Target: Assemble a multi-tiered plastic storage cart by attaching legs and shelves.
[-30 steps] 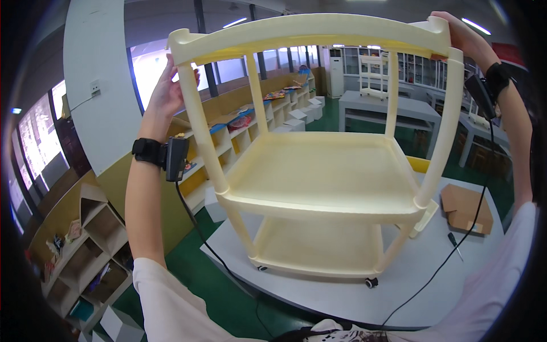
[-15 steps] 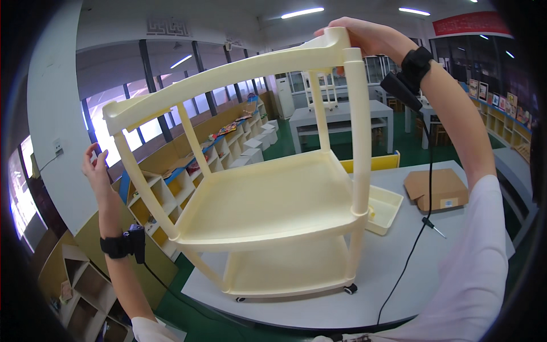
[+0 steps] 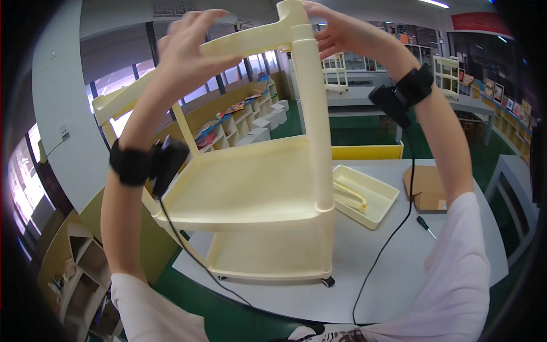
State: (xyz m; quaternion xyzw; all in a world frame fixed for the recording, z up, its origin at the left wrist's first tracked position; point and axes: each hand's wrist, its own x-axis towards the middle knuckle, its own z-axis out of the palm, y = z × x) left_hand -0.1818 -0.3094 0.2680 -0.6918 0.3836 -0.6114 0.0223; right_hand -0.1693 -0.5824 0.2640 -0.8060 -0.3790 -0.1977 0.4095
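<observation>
Upright, the cream trolley (image 3: 245, 182) stands on its casters (image 3: 328, 281) on the pale table (image 3: 387, 273), its long axis running vertically and its open top frame uppermost. Near the right front corner post, the right hand (image 3: 345, 33) has its fingers bent; whether they grip, I cannot tell. The left hand (image 3: 185, 48) spreads wide in front of the top frame. Half a second ago it was out beyond the left corner; now it is nearer the right one.

Grey table (image 3: 404, 285): cream wheeled cart (image 3: 245, 188), shallow tray (image 3: 379, 196), cardboard box (image 3: 430, 185), screwdriver (image 3: 422, 222).
</observation>
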